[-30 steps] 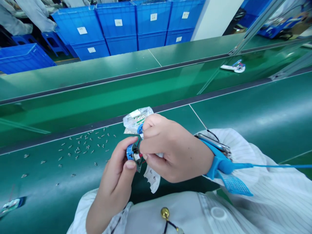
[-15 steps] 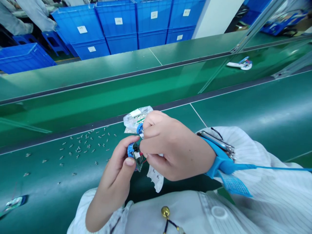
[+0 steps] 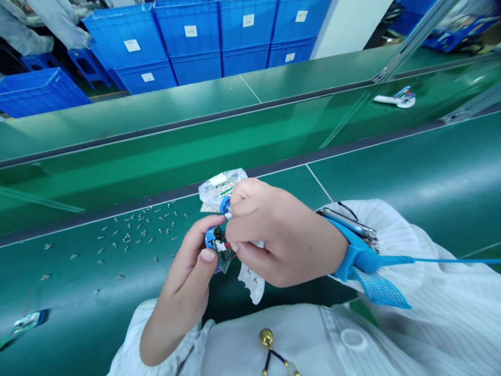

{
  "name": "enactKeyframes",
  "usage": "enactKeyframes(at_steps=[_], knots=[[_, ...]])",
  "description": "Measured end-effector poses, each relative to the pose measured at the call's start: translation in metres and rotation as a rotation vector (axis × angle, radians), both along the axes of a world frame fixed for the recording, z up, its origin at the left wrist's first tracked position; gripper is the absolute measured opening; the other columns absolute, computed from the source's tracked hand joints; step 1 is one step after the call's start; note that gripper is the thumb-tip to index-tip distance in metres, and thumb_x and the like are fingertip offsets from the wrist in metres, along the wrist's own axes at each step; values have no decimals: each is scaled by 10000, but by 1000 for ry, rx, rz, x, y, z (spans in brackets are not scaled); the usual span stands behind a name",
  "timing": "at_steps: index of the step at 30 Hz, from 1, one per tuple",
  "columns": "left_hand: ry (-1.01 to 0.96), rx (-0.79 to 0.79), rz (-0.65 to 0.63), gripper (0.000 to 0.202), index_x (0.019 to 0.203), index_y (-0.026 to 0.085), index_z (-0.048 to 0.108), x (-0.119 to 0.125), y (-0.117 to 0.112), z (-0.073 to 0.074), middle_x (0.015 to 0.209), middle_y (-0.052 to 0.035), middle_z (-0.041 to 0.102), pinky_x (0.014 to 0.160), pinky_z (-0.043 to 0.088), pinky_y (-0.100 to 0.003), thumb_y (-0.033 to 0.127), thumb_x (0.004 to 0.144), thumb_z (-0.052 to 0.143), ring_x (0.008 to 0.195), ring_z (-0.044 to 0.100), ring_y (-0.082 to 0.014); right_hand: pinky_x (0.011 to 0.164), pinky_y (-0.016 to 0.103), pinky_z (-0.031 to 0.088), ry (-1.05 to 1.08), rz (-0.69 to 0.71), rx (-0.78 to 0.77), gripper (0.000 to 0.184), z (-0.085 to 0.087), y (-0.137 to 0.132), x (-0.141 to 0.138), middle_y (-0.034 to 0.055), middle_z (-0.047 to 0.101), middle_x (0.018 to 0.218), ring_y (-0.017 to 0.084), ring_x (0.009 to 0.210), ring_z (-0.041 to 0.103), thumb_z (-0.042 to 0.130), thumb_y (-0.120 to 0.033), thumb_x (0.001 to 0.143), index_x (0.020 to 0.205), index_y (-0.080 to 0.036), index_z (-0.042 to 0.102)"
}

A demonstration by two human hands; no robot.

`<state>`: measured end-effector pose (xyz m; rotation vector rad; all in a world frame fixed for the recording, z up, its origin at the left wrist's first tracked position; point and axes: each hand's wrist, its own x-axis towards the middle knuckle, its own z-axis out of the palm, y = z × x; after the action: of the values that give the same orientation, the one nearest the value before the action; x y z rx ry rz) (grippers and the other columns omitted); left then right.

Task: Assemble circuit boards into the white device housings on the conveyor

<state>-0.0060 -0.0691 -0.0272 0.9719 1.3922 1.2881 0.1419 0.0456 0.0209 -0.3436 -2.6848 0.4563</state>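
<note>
My left hand (image 3: 183,277) is curled around a small blue-framed electronic assembly (image 3: 217,244), holding it between thumb and fingers. A green circuit board (image 3: 224,261) with thin red and black wires sticks out below the frame. My right hand (image 3: 282,235) comes in from the right, its fingertips pinching the same assembly. A small blue ring part (image 3: 225,205) shows by my right forefinger. A white perforated strip (image 3: 250,284) hangs below that hand. Behind both hands, a clear plastic bag (image 3: 219,188) holding small boards lies on the belt.
Several small metal parts (image 3: 133,232) are scattered on the green conveyor belt (image 3: 97,271) left of my hands. A small board (image 3: 29,321) lies at lower left, and a white-and-blue item (image 3: 395,98) on the far belt. Stacked blue crates (image 3: 188,39) stand beyond.
The white strip and the far white-and-blue item sit slightly further right in view. My hands have tilted the assembly a little, with the same hold on it.
</note>
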Motion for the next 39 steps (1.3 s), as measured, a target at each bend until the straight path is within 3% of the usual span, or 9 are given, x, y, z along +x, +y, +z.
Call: enactKeyframes(at_steps=[11, 15, 21, 29, 34, 39], knots=[[121, 16, -34, 323, 1226, 392, 546, -1, -2, 0, 975, 11, 606, 602, 437, -232, 460, 922, 459, 676, 510, -130, 626, 302, 304, 61, -8, -61, 298, -2, 0, 0, 0, 382, 483, 125, 561, 305, 393, -100, 775, 488, -167, 438], [165, 53, -35, 307, 1228, 412, 531, -2, -2, -1, 1003, 16, 593, 672, 453, -246, 427, 929, 462, 766, 546, -147, 638, 295, 315, 86, 1, -106, 279, -3, 1, -1, -5, 392, 490, 117, 559, 317, 400, -90, 761, 494, -167, 424], [257, 132, -59, 309, 1254, 429, 485, 0, -2, -2, 1032, 23, 580, 633, 435, -228, 400, 951, 426, 720, 517, -125, 655, 284, 330, 112, 1, -172, 266, -5, 1, -2, -12, 417, 503, 114, 564, 334, 398, -76, 757, 510, -174, 398], [671, 232, -62, 331, 1295, 314, 415, 0, -1, 2, 793, 29, 569, 514, 419, -214, 379, 976, 353, 520, 464, -97, 664, 283, 330, 125, -4, -215, 254, -7, -2, -3, -22, 384, 506, 108, 549, 297, 389, -85, 752, 515, -176, 370], [799, 213, -122, 357, 1326, 273, 318, 3, -3, 4, 665, 51, 531, 462, 420, -210, 379, 986, 291, 459, 502, -103, 665, 284, 321, 95, 25, -261, 267, -8, -2, -5, -27, 345, 491, 104, 543, 284, 390, -86, 744, 508, -176, 305], [992, 188, -162, 434, 1336, 223, 206, 9, -3, 5, 823, -35, 639, 473, 493, -252, 386, 955, 335, 567, 657, -175, 690, 288, 331, 81, 44, -343, 270, -9, -5, -3, -22, 373, 488, 106, 557, 293, 405, -90, 721, 489, -176, 299]])
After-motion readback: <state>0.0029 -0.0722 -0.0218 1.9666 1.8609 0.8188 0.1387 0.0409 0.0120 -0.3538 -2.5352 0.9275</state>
